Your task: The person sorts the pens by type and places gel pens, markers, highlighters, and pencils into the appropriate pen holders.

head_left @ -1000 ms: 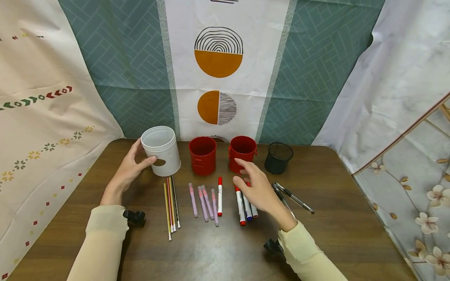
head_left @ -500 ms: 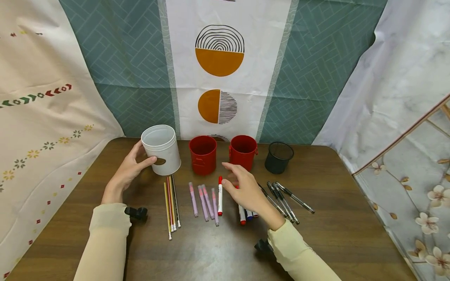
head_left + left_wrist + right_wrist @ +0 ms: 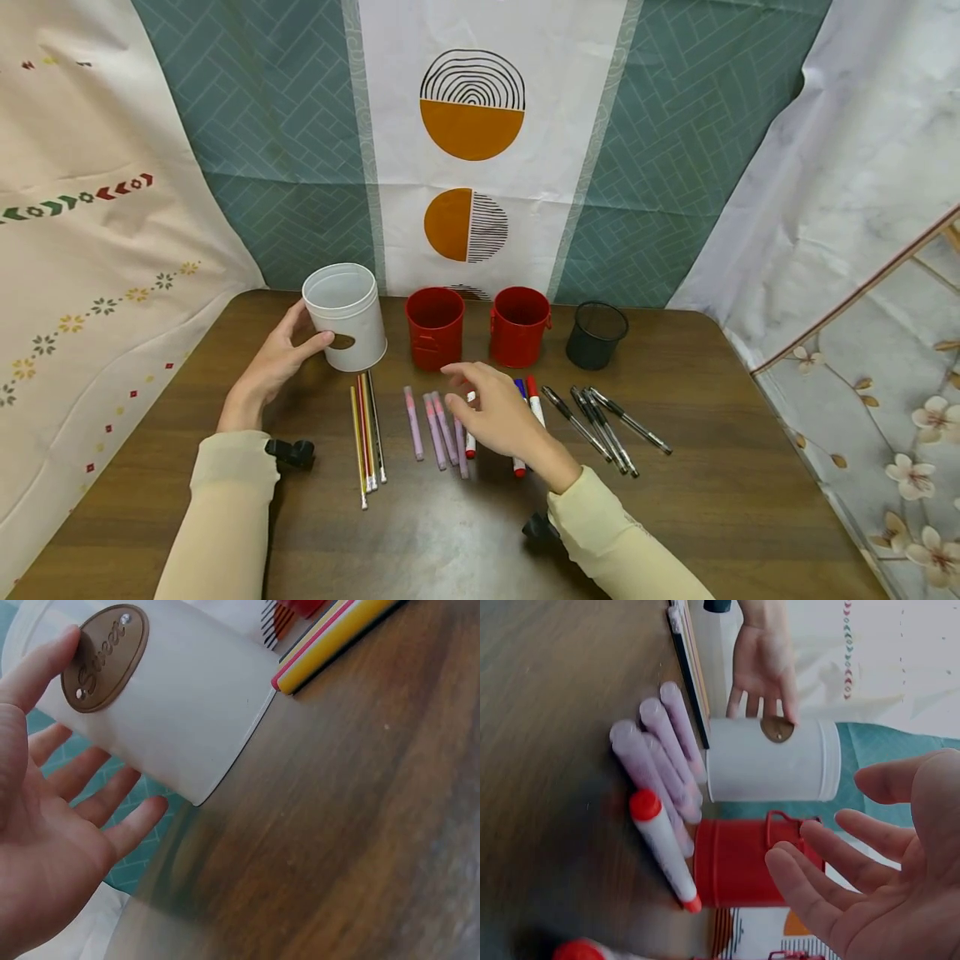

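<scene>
A white can (image 3: 358, 333) with a brown oval "Sweet" plaque (image 3: 105, 658) stands at the back left. My left hand (image 3: 273, 362) holds its left side, thumb on the front at the plaque and fingertips passing behind the wall. My right hand (image 3: 495, 412) hovers over the middle of the table with nothing in it, fingers spread and loosely bent. Beneath it lie a white marker with red ends (image 3: 665, 851) and several lilac pens (image 3: 656, 724), partly hidden by the hand in the head view. Striped pencils (image 3: 363, 433) lie in front of the can.
Two red buckets (image 3: 435, 333) and a black mesh cup (image 3: 595, 337) stand along the back edge, right of the can. Several black pens (image 3: 600, 425) lie at the right; more markers (image 3: 534, 400) lie between them and my right hand. A patterned cloth backdrop (image 3: 480, 225) rises behind.
My right hand has moved left, from over the group of markers to over the single red-ended marker, uncovering the black pens. My left hand stays on the white can.
</scene>
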